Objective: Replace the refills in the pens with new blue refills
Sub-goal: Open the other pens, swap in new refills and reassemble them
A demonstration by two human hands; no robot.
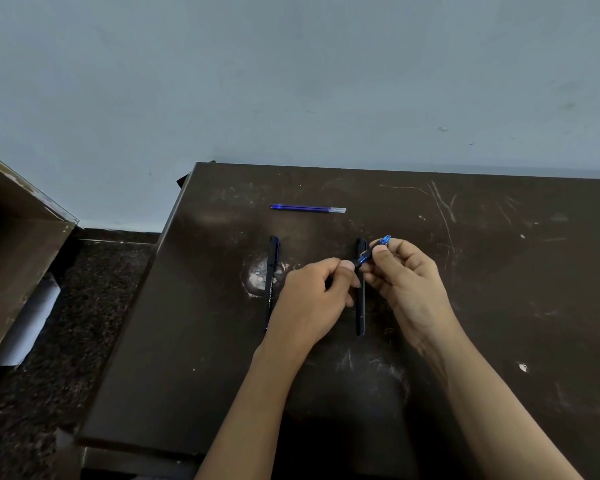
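Observation:
Both hands hold a third pen (373, 252) just above the dark table (499, 306). My right hand (400, 271) pinches its translucent blue front section, which points up and to the right. My left hand (317, 289) grips the dark barrel end, mostly hidden inside the fingers. Two black pens lie lengthwise on the table: one (272, 282) left of my left hand, the other (360, 306) between my hands, partly covered by them. New blue refills (307, 208) lie side by side farther back, pointing left.
The table top is scratched, with a worn pale patch (257, 277) beside the left pen. Its left edge drops to a dark speckled floor (66, 341). A wooden cabinet (11, 258) stands at far left, and a pale wall runs behind the table.

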